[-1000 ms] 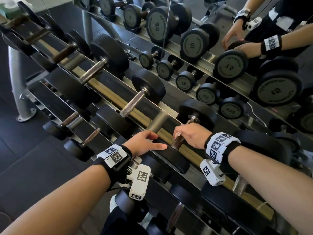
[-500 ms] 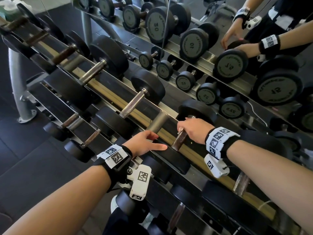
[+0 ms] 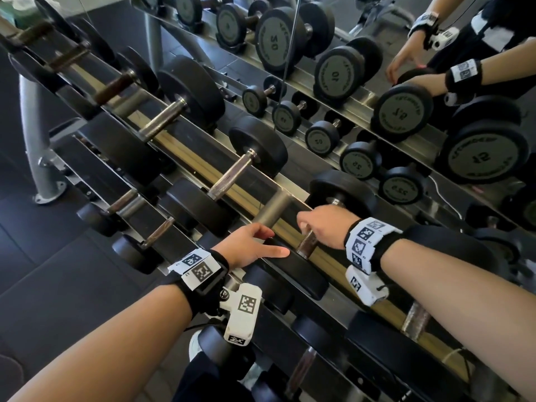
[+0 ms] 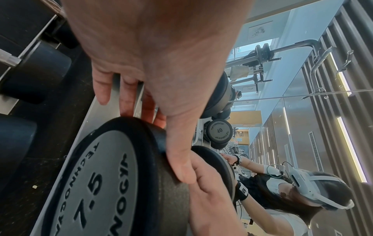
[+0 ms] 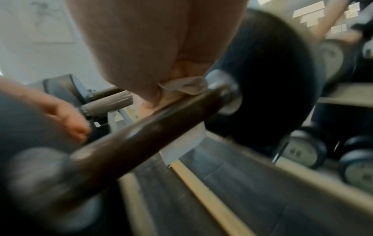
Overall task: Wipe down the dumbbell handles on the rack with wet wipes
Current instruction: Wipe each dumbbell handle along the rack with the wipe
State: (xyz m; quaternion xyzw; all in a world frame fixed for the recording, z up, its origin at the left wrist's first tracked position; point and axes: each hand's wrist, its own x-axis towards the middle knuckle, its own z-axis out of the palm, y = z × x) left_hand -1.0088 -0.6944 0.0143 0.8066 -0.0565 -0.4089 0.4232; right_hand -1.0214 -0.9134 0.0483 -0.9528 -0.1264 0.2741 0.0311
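Low in the centre of the head view, the right hand is wrapped over the far end of a dark brown, worn metal dumbbell handle, close to the black round rubber weight head behind it. The blurred right wrist view shows a crumpled white wet wipe bunched between that hand's fingers and the bar, just beside the silver collar; the fingers look curled round wipe and handle together, though motion blur softens the detail.

The left hand lies at centre frame on the near black rubber head of the same dumbbell, fingers straight and relaxed, the thumb stretched flat along the rim. In the left wrist view that head shows a grey end plate stamped 7.5.

The dumbbell sits on the upper tier of a long black and silver steel rack running from upper left to lower right, among other black dumbbells with bare steel handles. A wall mirror fills the upper right of the frame.
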